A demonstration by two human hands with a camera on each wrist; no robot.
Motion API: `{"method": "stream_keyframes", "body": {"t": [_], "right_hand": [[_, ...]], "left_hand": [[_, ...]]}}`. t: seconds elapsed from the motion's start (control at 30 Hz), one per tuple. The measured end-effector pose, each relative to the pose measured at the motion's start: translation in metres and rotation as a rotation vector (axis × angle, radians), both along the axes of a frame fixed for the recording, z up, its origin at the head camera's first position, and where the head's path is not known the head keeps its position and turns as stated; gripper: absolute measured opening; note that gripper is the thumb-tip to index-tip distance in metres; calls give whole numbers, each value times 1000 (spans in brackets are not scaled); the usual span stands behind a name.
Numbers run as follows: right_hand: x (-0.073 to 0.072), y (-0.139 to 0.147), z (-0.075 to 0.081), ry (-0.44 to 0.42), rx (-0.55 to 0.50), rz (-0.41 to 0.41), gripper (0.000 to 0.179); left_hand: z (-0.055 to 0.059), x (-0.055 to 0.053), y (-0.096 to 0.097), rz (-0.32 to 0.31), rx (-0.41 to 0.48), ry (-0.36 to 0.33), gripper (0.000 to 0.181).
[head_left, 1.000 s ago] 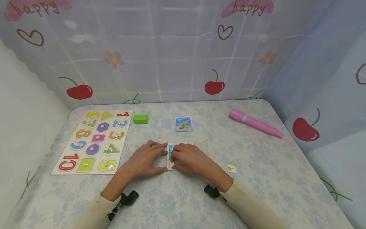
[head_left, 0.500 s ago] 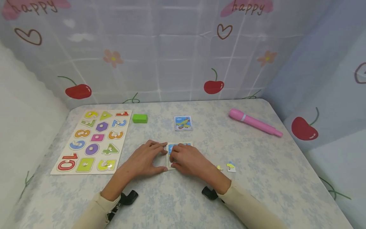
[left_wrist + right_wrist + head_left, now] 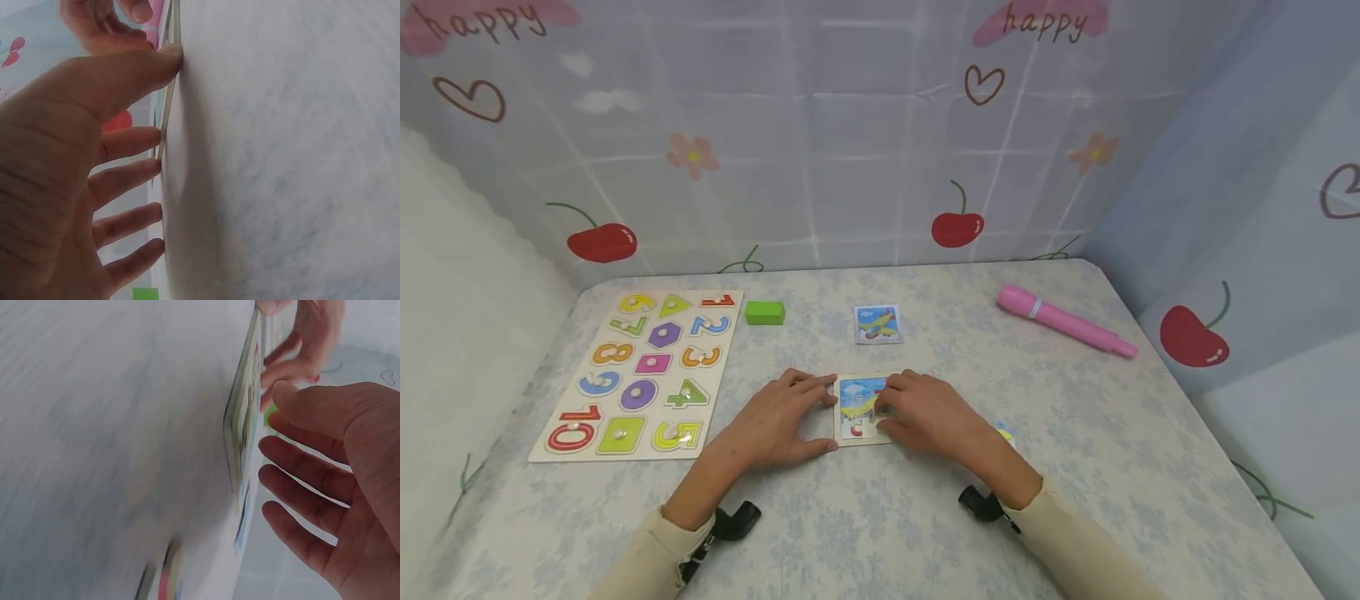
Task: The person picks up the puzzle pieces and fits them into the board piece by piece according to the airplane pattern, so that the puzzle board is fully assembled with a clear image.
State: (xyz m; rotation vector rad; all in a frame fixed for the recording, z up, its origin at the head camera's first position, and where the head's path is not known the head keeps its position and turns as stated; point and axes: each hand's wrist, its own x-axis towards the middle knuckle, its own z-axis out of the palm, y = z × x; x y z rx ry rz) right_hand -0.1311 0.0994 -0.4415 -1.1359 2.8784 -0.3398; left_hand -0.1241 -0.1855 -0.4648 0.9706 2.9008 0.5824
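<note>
A small jigsaw puzzle board [image 3: 856, 398] with a blue and yellow picture lies flat in front of me. My left hand [image 3: 777, 419] rests on the table at its left side, fingers straight, with thumb and fingertips touching the board's edge. My right hand [image 3: 931, 414] is over the board's right part, which it hides. In the right wrist view its fingers [image 3: 300, 494] are loosely bent, with nothing seen between them and the thumb. A pale gap shows low in the picture. A loose puzzle piece [image 3: 1004, 432] peeks out beyond the right forearm.
A matching airplane picture card [image 3: 877, 324] lies behind the board. A number and shape board [image 3: 662, 417] is at the left, with a green block [image 3: 764, 313] beside it. At the back right lies a pink stick-like object [image 3: 1067, 323]. Printed curtains stand behind the table.
My right hand has drawn back to the right, uncovering more of the picture; its forearm now covers more of the loose pieces. My left hand has stayed at the board's edge.
</note>
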Motion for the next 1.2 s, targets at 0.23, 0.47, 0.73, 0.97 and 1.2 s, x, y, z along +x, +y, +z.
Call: {"method": "stream_keyframes", "body": {"t": [0.23,0.47,0.73,0.97,1.2], "right_hand": [[5,43,4,-46,-21,-87,21],[13,81,8,-127,-20,-125,21],[21,106,6,-145,-39,-104,28],[28,115,1,-204,-40,-123,31],[29,119,-2,-207,-83,-81,23]], "left_hand": [[1,2,1,-1,-10,-17,60],[3,1,1,0,-13,-16,60],[2,2,1,0,-5,-17,59],[2,2,1,-5,0,-13,60],[0,2,1,-5,15,-2,61]]}}
